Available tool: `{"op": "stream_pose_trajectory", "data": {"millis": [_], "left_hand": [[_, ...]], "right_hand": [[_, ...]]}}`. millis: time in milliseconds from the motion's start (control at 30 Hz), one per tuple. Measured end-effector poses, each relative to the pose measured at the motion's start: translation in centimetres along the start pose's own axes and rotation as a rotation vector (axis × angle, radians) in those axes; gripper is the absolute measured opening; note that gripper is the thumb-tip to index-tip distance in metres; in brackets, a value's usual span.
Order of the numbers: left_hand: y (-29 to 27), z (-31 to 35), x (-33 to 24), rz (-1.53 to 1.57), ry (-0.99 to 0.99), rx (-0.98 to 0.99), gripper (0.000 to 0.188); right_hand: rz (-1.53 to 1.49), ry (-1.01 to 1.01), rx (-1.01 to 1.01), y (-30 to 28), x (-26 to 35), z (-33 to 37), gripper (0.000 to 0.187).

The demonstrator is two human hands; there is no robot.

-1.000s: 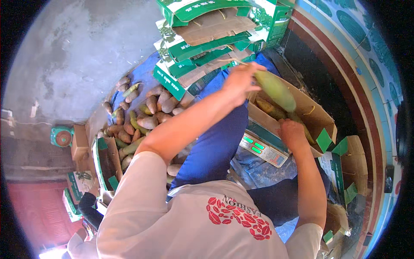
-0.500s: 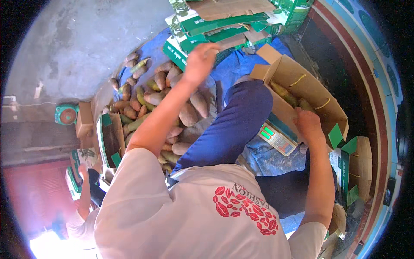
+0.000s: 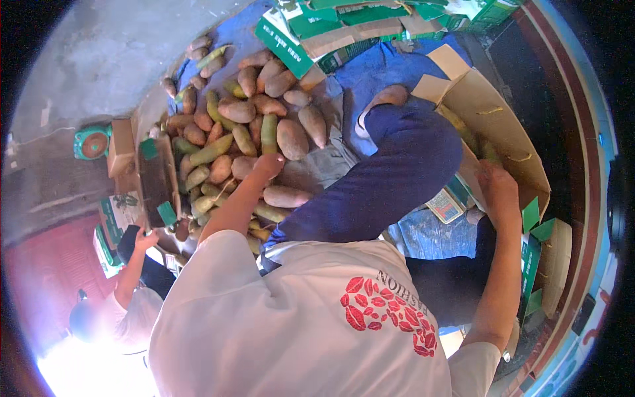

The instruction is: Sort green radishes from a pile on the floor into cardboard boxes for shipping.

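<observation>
Head view: tubers (image 3: 292, 139) lie heaped near the left edge of the blue sheet (image 3: 370, 66); among them a green tuber (image 3: 269, 130) points away from the person, long axis fore-and-aft, near end at the left hand (image 3: 267, 167), whose grip I cannot tell; inside the carton (image 3: 521, 147) a yellowish tuber (image 3: 458, 126) lies along its long edges; the right hand (image 3: 499, 184) reaches over the near edge, fingertips hidden, its grip likewise unclear.

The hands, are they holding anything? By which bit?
Left hand is at one end of a green tuber, right hand at the near side of the box. I can't tell if either grips.
</observation>
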State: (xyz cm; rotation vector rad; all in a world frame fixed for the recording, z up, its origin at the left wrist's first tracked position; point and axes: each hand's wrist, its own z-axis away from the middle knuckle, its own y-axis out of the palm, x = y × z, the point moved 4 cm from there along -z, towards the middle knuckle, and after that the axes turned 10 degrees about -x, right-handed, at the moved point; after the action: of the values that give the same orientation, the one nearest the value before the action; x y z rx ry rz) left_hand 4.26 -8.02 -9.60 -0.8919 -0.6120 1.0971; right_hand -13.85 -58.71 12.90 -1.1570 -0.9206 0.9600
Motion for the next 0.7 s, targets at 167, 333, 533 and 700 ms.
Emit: {"op": "stream_pose_trajectory", "data": {"millis": [167, 333, 533, 700], "left_hand": [[4.3, 2.7, -2.4, 0.107, -0.005, 0.178, 0.030], [9.6, 3.9, -3.1, 0.006, 0.078, 0.266, 0.034], [9.7, 4.9, -6.2, -0.171, 0.168, 0.495, 0.056], [11.4, 5.3, -8.6, -0.274, 0.572, 0.410, 0.052]], "right_hand": [[-0.068, -0.036, -0.096, 0.7, -1.2, 0.1, 0.021], [-0.051, -0.083, -0.057, 0.5, -0.9, -0.4, 0.021], [-0.046, -0.052, -0.010, 1.6, -1.6, -0.6, 0.021], [-0.078, -0.037, -0.018, 1.2, -0.8, -0.9, 0.020]]}}
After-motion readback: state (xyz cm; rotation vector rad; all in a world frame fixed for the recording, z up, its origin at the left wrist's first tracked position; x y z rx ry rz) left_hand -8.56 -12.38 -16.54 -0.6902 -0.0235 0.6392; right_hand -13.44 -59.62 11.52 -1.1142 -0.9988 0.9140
